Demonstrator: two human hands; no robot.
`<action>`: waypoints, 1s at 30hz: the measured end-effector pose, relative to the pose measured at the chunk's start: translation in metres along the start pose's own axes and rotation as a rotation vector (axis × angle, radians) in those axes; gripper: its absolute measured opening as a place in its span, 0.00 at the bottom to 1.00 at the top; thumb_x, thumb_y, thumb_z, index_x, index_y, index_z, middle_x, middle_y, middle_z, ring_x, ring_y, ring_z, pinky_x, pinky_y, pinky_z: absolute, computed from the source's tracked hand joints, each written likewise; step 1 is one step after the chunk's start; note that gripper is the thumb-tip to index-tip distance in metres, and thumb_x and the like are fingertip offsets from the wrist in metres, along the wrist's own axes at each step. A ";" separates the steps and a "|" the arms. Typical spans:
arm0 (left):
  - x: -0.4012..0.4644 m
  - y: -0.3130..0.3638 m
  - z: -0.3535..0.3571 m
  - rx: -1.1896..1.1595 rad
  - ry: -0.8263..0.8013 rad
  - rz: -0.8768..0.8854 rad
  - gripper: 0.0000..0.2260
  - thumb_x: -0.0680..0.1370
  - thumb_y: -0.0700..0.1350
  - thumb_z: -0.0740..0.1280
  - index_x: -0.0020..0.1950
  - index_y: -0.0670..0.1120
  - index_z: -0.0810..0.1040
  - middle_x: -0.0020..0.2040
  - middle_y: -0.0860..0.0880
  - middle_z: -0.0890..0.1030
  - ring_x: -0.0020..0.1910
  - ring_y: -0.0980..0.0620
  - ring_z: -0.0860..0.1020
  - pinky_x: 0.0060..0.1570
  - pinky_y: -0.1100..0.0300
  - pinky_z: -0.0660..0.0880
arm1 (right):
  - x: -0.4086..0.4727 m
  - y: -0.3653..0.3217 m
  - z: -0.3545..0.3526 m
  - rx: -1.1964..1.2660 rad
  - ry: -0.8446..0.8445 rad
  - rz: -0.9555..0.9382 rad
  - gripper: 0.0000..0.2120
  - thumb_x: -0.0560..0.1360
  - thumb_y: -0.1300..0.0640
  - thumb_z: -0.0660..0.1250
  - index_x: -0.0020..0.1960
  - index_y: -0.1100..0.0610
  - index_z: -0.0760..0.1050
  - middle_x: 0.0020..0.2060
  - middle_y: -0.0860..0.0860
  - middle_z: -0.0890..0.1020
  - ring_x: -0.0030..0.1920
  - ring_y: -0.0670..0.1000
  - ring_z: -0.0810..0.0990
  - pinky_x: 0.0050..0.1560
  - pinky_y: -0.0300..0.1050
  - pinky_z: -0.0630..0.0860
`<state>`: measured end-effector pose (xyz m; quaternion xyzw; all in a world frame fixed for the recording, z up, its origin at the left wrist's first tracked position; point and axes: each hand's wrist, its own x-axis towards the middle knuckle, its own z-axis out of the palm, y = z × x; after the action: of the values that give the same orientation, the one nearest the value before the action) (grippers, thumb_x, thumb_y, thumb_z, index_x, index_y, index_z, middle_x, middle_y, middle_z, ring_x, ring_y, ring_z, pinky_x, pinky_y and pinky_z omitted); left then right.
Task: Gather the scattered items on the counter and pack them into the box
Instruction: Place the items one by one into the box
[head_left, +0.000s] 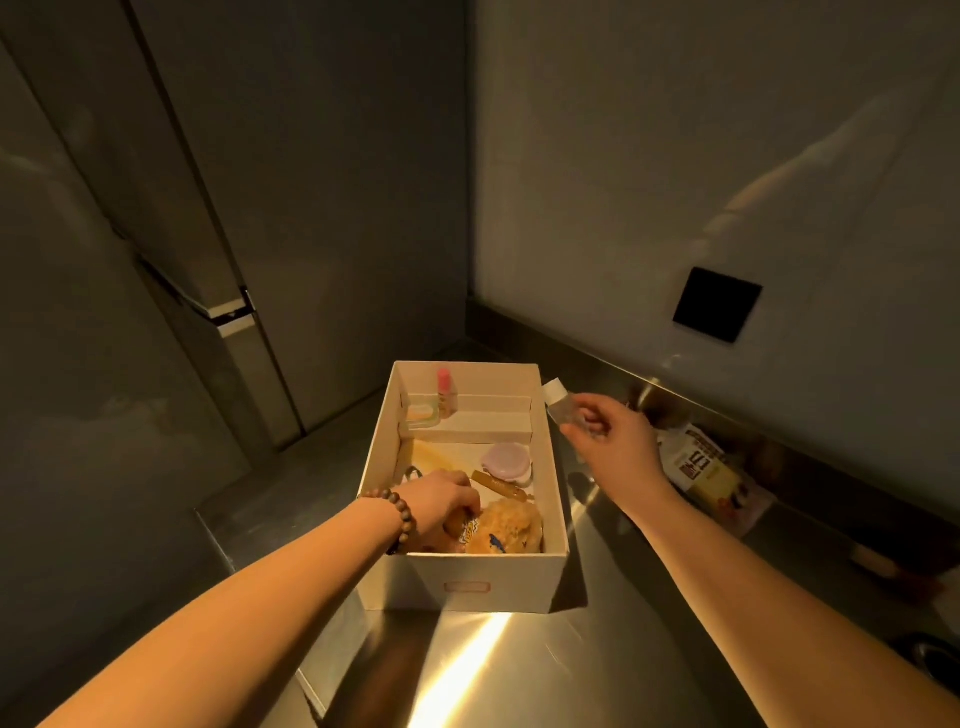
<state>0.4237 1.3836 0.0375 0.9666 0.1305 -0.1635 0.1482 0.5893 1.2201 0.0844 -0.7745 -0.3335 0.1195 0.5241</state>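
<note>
A white cardboard box (551, 488) stands open on the steel counter. Inside lie a round lilac case (505, 460), an amber tube (500, 486), a yellow bread-like packet (511, 527) and, in the far compartment, a small pink bottle (444, 387). My left hand (441, 501), with a bead bracelet on the wrist, reaches into the box's near left corner and closes on an orange packet (462, 530). My right hand (610, 434) holds a small clear bottle with a white cap (558, 397) just outside the box's far right corner.
A snack packet with dark lettering (698, 465) lies on the counter (649, 623) to the right, near the wall. A black square plate (717, 304) is on the right wall. Grey cabinet doors rise at the left and behind the box.
</note>
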 end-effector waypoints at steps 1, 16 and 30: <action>0.001 0.000 0.000 -0.021 -0.015 0.004 0.21 0.74 0.47 0.71 0.66 0.50 0.72 0.65 0.48 0.70 0.63 0.48 0.69 0.64 0.55 0.68 | 0.001 0.000 0.002 0.002 -0.019 0.001 0.15 0.74 0.58 0.70 0.61 0.51 0.76 0.45 0.40 0.78 0.46 0.40 0.77 0.40 0.31 0.72; -0.013 -0.007 -0.005 -0.081 -0.215 0.114 0.22 0.79 0.53 0.61 0.73 0.56 0.64 0.74 0.51 0.63 0.69 0.46 0.67 0.69 0.53 0.62 | 0.011 -0.002 0.040 -0.005 -0.168 -0.052 0.18 0.73 0.50 0.71 0.62 0.48 0.76 0.52 0.42 0.80 0.52 0.40 0.78 0.47 0.36 0.76; -0.029 -0.061 -0.023 -0.316 0.367 -0.234 0.42 0.73 0.60 0.65 0.76 0.54 0.40 0.77 0.50 0.42 0.75 0.51 0.47 0.70 0.58 0.48 | 0.047 -0.004 0.095 -0.265 -0.268 -0.083 0.16 0.73 0.58 0.70 0.60 0.48 0.75 0.51 0.45 0.77 0.49 0.44 0.74 0.40 0.31 0.67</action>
<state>0.3852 1.4415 0.0541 0.9233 0.2897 0.0211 0.2512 0.5721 1.3207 0.0552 -0.7994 -0.4449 0.1550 0.3728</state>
